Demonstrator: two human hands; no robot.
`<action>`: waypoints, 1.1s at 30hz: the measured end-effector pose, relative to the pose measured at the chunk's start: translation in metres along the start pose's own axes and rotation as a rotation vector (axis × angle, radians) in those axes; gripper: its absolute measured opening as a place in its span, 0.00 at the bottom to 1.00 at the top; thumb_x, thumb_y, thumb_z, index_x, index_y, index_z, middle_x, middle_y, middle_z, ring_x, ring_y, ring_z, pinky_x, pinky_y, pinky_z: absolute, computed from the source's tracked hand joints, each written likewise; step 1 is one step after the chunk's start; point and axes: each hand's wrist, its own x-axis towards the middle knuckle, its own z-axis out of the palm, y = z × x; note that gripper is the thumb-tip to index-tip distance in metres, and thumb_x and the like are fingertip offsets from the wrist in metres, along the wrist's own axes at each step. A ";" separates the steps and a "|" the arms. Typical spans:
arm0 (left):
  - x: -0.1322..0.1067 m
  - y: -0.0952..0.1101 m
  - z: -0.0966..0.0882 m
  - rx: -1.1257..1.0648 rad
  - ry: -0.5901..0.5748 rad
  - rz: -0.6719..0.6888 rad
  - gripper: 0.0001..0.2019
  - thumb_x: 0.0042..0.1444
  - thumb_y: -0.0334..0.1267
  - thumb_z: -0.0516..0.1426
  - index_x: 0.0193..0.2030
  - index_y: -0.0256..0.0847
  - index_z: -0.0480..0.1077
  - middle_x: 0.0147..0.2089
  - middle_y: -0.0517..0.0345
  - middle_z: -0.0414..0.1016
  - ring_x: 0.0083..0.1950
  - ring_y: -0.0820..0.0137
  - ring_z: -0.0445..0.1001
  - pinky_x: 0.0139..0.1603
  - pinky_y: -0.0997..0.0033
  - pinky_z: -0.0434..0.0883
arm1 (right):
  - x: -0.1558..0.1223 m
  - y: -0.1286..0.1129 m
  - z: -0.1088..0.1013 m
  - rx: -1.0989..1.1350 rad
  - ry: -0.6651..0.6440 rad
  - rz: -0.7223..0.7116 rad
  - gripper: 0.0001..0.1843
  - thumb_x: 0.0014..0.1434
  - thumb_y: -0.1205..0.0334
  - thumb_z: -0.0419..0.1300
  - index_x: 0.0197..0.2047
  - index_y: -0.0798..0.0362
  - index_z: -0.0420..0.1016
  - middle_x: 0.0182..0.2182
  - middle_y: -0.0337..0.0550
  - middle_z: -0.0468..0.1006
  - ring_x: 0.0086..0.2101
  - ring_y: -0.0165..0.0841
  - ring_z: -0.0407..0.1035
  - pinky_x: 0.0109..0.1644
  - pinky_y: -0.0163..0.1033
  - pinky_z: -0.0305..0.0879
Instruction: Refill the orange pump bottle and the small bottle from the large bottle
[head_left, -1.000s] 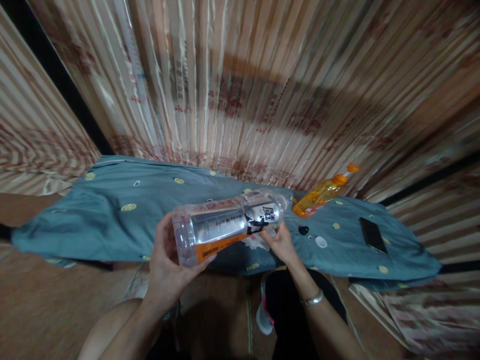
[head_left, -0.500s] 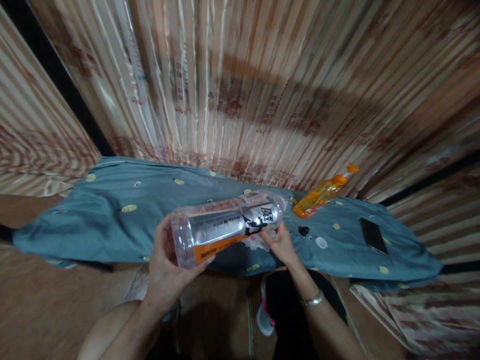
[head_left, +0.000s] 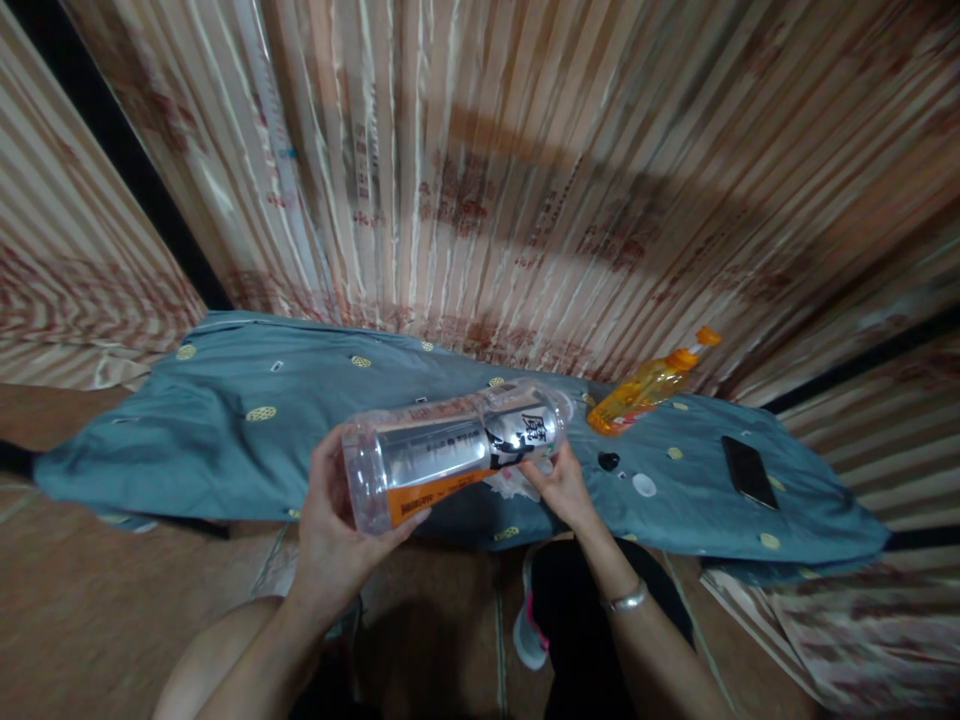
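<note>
A clear plastic bottle with a silver and orange label lies sideways in the air between my hands, its neck end toward the right. My left hand is wrapped round the bottle's base, thumb along the underside. At the neck end, my right hand grips the bottle from below; some of its fingers are hidden behind the plastic. Under the bottle, near my right hand, a crumpled whitish piece shows on the cloth, too blurred to name.
A teal cloth covers the long low surface ahead. On it, right of my hands, are an orange pump bottle, a small black object, a white disc and a dark phone. A pleated curtain hangs behind.
The view has shifted very slightly. Both hands keep the same hold on the plastic bottle, and nothing else has visibly moved.
</note>
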 end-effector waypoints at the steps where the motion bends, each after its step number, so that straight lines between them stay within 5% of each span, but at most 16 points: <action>1: 0.000 0.000 0.000 -0.003 0.001 0.000 0.46 0.25 0.43 0.74 0.56 0.46 0.63 0.55 0.50 0.76 0.54 0.55 0.80 0.53 0.54 0.79 | 0.000 0.000 0.000 -0.001 -0.001 0.000 0.30 0.52 0.50 0.68 0.55 0.51 0.67 0.43 0.48 0.83 0.43 0.45 0.79 0.49 0.48 0.73; 9: 0.001 0.003 0.001 -0.012 0.002 0.032 0.46 0.24 0.43 0.74 0.55 0.44 0.63 0.52 0.50 0.78 0.50 0.58 0.82 0.49 0.60 0.81 | 0.000 -0.002 0.000 0.012 0.008 0.004 0.28 0.51 0.51 0.68 0.52 0.50 0.68 0.43 0.47 0.84 0.42 0.45 0.79 0.49 0.48 0.74; 18: 0.001 0.004 0.001 0.035 -0.004 0.077 0.43 0.28 0.42 0.74 0.54 0.43 0.64 0.53 0.47 0.78 0.51 0.53 0.82 0.48 0.55 0.82 | 0.000 -0.003 0.001 0.011 0.022 0.015 0.27 0.50 0.51 0.69 0.52 0.49 0.69 0.43 0.48 0.84 0.43 0.46 0.79 0.50 0.50 0.75; 33: 0.000 -0.002 0.001 0.023 -0.011 0.022 0.45 0.29 0.43 0.74 0.57 0.44 0.61 0.57 0.45 0.76 0.57 0.52 0.79 0.56 0.51 0.78 | -0.001 -0.002 0.001 0.008 -0.003 0.008 0.27 0.52 0.53 0.68 0.54 0.49 0.68 0.46 0.48 0.83 0.46 0.46 0.78 0.53 0.50 0.73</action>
